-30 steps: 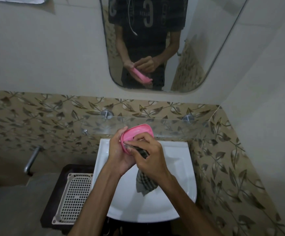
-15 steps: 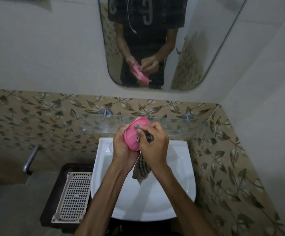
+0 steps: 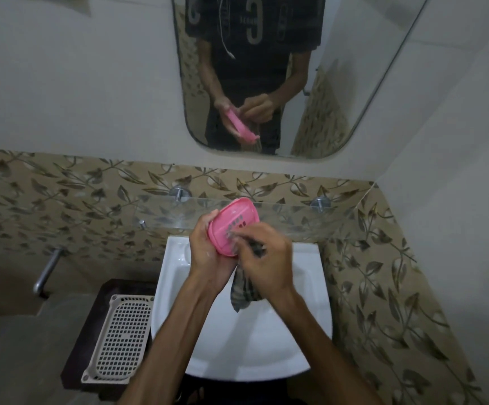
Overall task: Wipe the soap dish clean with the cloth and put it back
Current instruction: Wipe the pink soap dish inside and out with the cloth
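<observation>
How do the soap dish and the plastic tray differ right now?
The soap dish is pink and held tilted in the left hand above the sink; the tray is beige and lies flat beside the sink, untouched. The dish is the smaller one. Both have slotted or perforated surfaces.

Dim, soft blur, wide-angle edge distortion
</observation>
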